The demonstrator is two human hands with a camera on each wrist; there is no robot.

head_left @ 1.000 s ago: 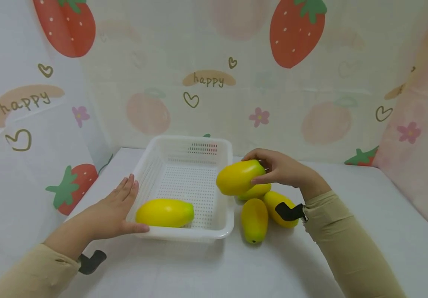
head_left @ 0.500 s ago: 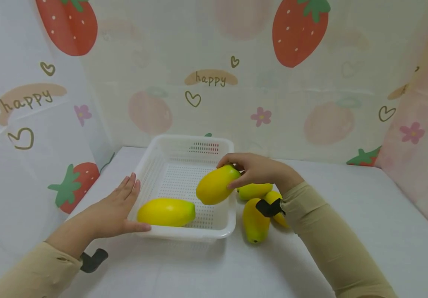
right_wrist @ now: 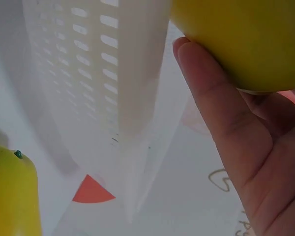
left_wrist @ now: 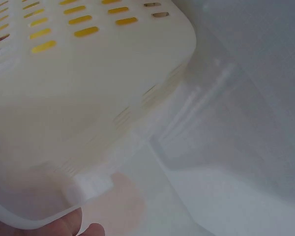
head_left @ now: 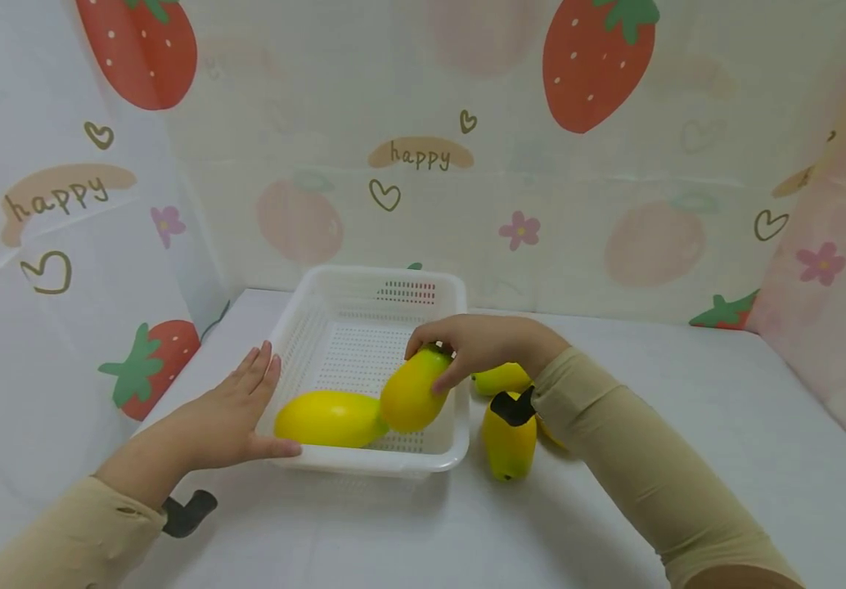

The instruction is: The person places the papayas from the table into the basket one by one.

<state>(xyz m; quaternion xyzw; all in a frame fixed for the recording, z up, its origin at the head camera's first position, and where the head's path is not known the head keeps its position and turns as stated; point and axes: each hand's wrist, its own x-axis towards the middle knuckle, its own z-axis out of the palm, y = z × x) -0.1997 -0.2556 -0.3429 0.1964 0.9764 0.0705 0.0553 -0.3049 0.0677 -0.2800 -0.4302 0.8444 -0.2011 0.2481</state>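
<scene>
My right hand (head_left: 467, 343) grips a yellow papaya (head_left: 414, 393) by its green end, inside the right half of a white plastic basket (head_left: 382, 460). The held fruit is tilted, its lower part against the green tip of another papaya (head_left: 327, 419) lying along the basket's front. Thumb and fingers around the held papaya (right_wrist: 250, 44) also show in the right wrist view. At the front left corner of the basket, my left hand (head_left: 220, 421) rests with extended fingers along the left side and its thumb on the front rim.
Right of the basket, several more papayas lie on the white table: one in front (head_left: 510, 442), one behind (head_left: 500, 379), and another (head_left: 555, 438) mostly hidden by the right wrist. A printed cloth (head_left: 423, 90) stands behind and at both sides.
My right hand has carried the papaya leftward over the right rim and down into the basket, tilting it more upright. The left hand has stayed at the basket's corner.
</scene>
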